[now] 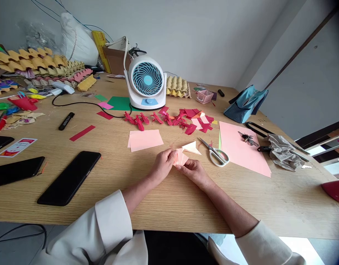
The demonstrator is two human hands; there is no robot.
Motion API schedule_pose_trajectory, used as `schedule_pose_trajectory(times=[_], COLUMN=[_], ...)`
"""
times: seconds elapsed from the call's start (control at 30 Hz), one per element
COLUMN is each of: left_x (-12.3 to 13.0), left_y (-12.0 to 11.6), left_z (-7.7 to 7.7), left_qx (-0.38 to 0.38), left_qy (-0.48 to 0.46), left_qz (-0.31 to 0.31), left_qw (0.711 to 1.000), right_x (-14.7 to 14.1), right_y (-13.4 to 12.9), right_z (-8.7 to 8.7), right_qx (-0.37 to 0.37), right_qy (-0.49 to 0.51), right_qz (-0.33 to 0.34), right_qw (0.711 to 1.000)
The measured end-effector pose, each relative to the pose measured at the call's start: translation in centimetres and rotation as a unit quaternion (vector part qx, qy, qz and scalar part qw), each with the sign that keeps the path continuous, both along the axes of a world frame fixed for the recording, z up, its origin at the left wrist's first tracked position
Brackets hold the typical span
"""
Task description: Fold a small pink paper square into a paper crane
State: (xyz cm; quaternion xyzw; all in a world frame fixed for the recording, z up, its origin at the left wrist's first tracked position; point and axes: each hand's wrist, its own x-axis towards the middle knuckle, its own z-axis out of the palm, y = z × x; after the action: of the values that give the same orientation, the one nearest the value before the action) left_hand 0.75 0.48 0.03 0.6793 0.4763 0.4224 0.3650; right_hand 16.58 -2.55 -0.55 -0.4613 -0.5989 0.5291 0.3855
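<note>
Between my two hands is a small folded piece of pink paper (pixel 181 157), creased into fan-like facets. My left hand (pixel 164 164) pinches its left side, thumb on top. From the lower right, my right hand (pixel 195 173) grips the other edge between thumb and fingers. Just behind it lies a cream folded paper piece (pixel 193 148) with pointed ends. White-handled scissors (pixel 217 156) rest to the right, their blades pointing up and left. Beyond my left hand are pale pink paper rectangles (pixel 146 140), stacked slightly askew.
Red folded paper pieces (pixel 167 118) spread before a white fan (pixel 147 82). Large pink sheets (pixel 241 147) with keys (pixel 248 138) lie right, near a blue bag (pixel 246 104). Phones (pixel 68 178) and a black marker (pixel 66 121) are left. Egg trays (pixel 34 62) pile at the back left.
</note>
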Motion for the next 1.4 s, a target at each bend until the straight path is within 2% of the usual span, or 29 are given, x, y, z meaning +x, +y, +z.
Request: schedule_pose_trajectory(times=[0.13, 0.33, 0.5, 0.77, 0.93, 1.2, 1.33, 1.4], left_x=[0.18, 0.39, 0.44, 0.40, 0.15, 0.40, 0.28, 0.16], left_y=[-0.33, -0.61, -0.60, -0.49, -0.34, -0.02, 0.24, 0.33], left_z=[0.31, 0.37, 0.44, 0.33, 0.56, -0.27, -0.06, 0.22], left_qx=[0.048, 0.043, 0.074, 0.052, 0.034, -0.018, -0.039, -0.069], left_qy=[0.046, 0.033, 0.038, 0.010, -0.017, -0.075, -0.106, -0.144], left_qz=[0.000, -0.005, -0.027, -0.011, -0.018, -0.016, 0.004, -0.001], left_qw=[0.998, 0.998, 0.996, 0.999, 0.999, 0.997, 0.994, 0.987], right_x=[-0.12, -0.26, -0.06, -0.04, -0.29, -0.38, 0.03, 0.40], right_y=[0.16, 0.19, 0.08, 0.07, -0.19, -0.54, -0.61, -0.35], right_z=[-0.04, 0.31, 0.39, 0.41, 0.39, 0.25, 0.45, 0.45], right_qx=[-0.010, -0.008, -0.014, -0.016, -0.007, 0.043, 0.067, 0.086], right_qy=[0.027, 0.058, 0.060, 0.072, 0.038, -0.001, -0.011, -0.002], right_qz=[0.004, 0.010, -0.005, 0.021, 0.017, 0.034, 0.067, 0.058], right_qw=[1.000, 0.998, 0.998, 0.997, 0.999, 0.998, 0.995, 0.995])
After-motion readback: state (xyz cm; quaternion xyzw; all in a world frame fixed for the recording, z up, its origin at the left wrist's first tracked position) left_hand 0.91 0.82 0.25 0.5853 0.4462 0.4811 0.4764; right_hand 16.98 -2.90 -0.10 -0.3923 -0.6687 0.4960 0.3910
